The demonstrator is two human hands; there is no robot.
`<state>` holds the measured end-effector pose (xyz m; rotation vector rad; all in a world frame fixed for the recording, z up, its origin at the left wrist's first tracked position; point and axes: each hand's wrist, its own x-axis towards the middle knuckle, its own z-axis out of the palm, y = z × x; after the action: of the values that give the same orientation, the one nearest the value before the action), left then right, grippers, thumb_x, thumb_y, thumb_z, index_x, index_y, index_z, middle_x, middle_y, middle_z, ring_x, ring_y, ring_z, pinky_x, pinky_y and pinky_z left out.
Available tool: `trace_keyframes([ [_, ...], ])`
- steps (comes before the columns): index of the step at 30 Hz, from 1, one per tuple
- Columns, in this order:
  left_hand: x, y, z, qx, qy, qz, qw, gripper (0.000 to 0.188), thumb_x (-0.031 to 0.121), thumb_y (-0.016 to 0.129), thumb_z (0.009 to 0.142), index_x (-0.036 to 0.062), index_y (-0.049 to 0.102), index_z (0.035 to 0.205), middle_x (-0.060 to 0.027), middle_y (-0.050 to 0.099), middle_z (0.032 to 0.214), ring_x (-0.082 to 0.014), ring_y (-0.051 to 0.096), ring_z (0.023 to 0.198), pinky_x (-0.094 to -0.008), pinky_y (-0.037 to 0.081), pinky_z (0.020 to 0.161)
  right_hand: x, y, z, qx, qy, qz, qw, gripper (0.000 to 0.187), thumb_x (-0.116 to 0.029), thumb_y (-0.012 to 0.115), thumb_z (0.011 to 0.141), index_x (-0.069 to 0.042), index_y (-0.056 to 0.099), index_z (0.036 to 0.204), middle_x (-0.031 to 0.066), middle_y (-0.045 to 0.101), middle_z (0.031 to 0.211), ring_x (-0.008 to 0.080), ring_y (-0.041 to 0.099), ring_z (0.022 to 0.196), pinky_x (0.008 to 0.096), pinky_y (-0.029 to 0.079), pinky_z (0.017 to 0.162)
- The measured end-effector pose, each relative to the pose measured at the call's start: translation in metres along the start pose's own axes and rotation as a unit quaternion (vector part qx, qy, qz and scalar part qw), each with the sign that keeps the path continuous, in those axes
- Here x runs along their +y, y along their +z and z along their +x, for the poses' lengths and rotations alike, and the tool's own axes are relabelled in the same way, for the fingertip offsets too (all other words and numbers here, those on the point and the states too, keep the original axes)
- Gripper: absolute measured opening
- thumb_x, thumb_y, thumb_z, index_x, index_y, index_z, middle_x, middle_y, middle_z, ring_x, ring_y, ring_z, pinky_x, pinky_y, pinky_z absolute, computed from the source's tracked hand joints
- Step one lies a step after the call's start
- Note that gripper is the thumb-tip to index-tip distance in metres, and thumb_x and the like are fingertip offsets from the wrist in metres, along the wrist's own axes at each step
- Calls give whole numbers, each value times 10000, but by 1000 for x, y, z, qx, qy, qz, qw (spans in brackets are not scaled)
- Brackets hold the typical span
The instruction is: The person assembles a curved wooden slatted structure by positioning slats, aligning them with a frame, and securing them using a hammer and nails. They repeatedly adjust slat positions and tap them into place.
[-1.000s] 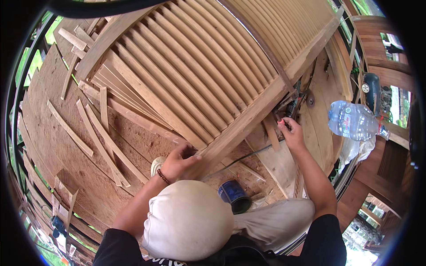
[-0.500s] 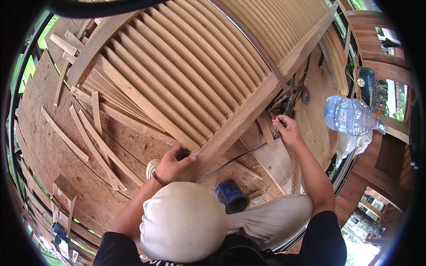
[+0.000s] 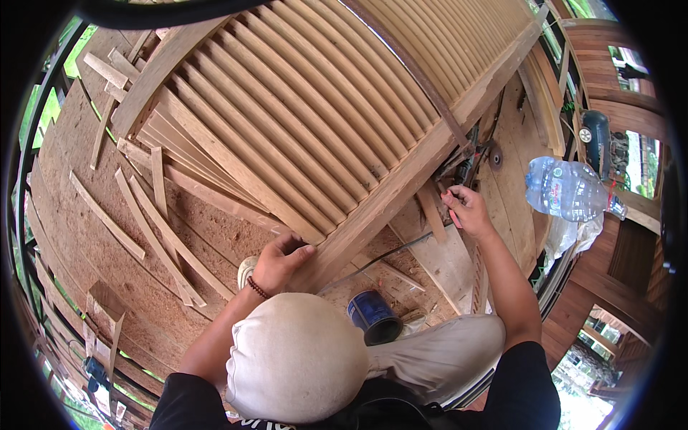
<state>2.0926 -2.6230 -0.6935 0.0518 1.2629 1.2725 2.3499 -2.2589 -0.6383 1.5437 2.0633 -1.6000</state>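
A large wooden louvered panel [image 3: 287, 122] with many slanted slats lies across the work area in front of me. My left hand [image 3: 279, 265] holds its near corner, fingers curled at the end slat and thumb against the side rail [image 3: 380, 208]. Just right of that rail, my right hand [image 3: 467, 212] is closed on a slim red thing [image 3: 456, 218]. Its kind is too small to make out. Below the right hand lies a flat board [image 3: 444, 269]. A dark metal bar [image 3: 408, 64] crosses the panel.
Loose thin wood strips [image 3: 147, 229] and sawdust cover the floor at left. A blue can [image 3: 374, 317] stands near my knee. At right are a clear plastic bottle [image 3: 566, 188] and a dark tank-shaped machine [image 3: 595, 143]. Tools [image 3: 469, 161] lie under the bar's end.
My left hand has settled at the panel's corner, its blur gone. The right hand has turned slightly, so more of the red thing shows below its fingers.
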Motion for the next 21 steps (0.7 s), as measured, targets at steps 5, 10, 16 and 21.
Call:
trace_keyframes([
  [5,2,-1,-2,4,-27,-53,998,148,142,737,926,25,648,945,16,641,849,-66,561,781,-226,470,709,-2,12,-1,55,-75,-47,994,258,-143,777,887,0,641,1052,4,662,854,74,588,780,251,500,728],
  [10,6,1,-1,11,-39,-66,997,122,125,728,929,32,651,940,31,637,847,-52,550,774,-216,458,698,7,5,2,50,-68,-60,995,242,-119,772,887,13,640,1042,9,666,897,66,582,807,234,487,738],
  [16,3,3,1,29,-16,-46,998,107,135,715,930,49,652,939,42,632,821,-40,531,710,-207,405,625,3,-2,7,-4,-38,-8,999,233,-113,775,887,12,640,1030,-2,659,895,55,574,799,221,481,728],
  [21,11,3,1,38,-32,6,999,193,187,740,920,20,645,916,23,627,812,-53,529,761,-222,436,677,6,8,5,38,-81,-40,995,223,-91,778,879,10,639,1021,0,659,879,55,583,794,229,494,729],
])
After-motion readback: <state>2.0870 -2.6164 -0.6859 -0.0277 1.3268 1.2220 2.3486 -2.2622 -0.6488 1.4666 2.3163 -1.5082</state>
